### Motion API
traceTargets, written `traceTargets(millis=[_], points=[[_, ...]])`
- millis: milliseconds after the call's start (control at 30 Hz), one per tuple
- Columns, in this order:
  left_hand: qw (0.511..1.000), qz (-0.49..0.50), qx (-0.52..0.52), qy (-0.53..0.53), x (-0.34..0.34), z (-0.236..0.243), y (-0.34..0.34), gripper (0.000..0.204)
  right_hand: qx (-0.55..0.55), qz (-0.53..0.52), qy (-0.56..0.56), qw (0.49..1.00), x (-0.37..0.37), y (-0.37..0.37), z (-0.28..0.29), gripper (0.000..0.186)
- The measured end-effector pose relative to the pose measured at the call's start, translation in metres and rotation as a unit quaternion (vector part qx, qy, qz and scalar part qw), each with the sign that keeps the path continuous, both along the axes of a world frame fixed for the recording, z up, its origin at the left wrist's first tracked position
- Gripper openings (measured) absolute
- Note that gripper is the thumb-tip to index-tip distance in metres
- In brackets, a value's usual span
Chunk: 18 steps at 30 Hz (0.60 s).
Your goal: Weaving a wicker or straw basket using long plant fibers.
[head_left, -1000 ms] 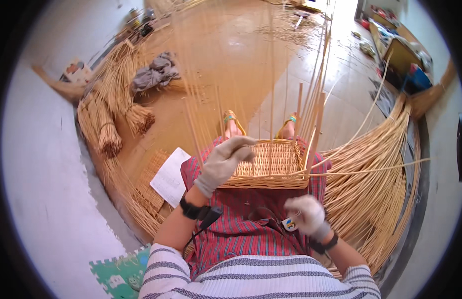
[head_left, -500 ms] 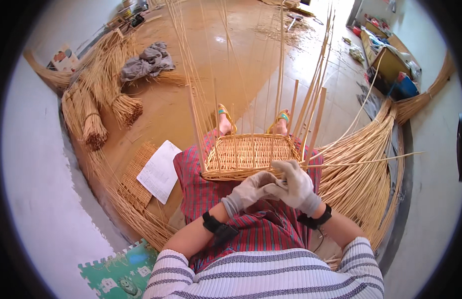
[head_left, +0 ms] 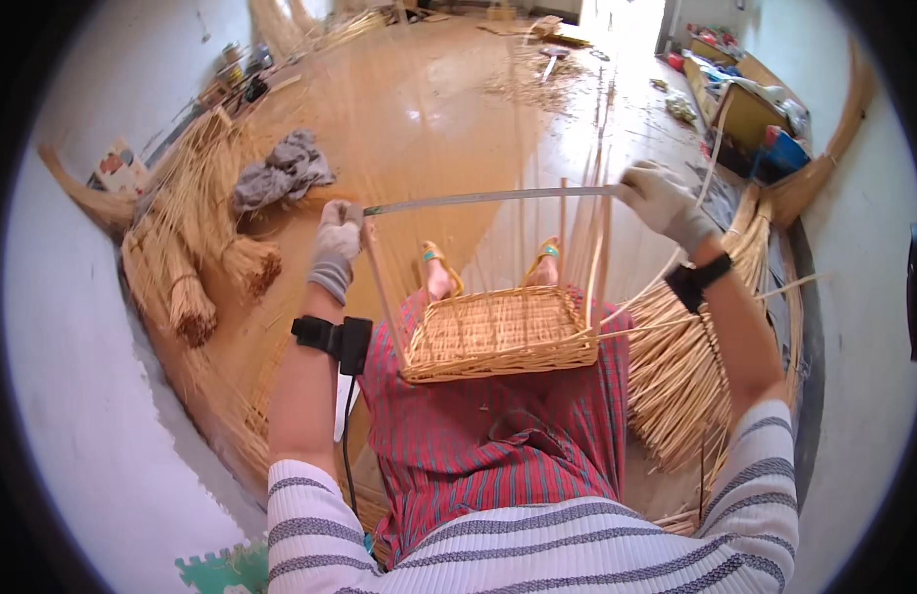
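Between my two gloved hands a thin, flat grey strip, which looks like a measuring tape (head_left: 493,197), is stretched across the top of a wicker basket's corner posts. My left hand (head_left: 337,243) closes on one end beside the left front post (head_left: 381,287). At the other end, my right hand (head_left: 664,203) grips the strip next to the right front post (head_left: 603,247). The partly woven wicker basket (head_left: 498,332) rests on my lap, its thin upright stakes blurred by motion. Its woven base and low rim show below the strip.
Loose wicker rods (head_left: 681,386) fan out to my right. Bundles of rods (head_left: 186,297) and a grey cloth (head_left: 285,170) lie on the left floor. Farther off are a hammer (head_left: 551,61), scraps and a box of items (head_left: 755,119) by the right wall.
My hands have moved apart and up, from close together near the basket's front rim to the two front posts. The strip is now stretched between them, and the basket's stakes sway.
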<state>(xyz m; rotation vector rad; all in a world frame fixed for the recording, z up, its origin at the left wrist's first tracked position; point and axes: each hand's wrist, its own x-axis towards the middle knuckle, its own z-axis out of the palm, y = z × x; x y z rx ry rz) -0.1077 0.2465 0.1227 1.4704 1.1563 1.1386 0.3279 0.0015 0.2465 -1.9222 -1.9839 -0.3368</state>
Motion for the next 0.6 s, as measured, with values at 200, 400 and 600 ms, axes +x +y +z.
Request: traceTargets(millis=[200, 400, 600], points=[[0.974, -0.147, -0.039, -0.165, 0.001, 0.023, -0.031, 0.033, -0.025, -0.08, 0.045, 0.995, 0.021, 0.003, -0.023, 0.034], [0.959, -0.188, -0.071, -0.199, -0.017, 0.01, -0.016, 0.028, 0.027, -0.046, 0.014, 0.998, 0.017, 0.001, -0.03, 0.022], [0.967, -0.164, -0.079, -0.181, -0.015, 0.011, -0.016, 0.025, 0.017, -0.024, 0.039, 0.999, 0.016, 0.003, -0.032, 0.021]])
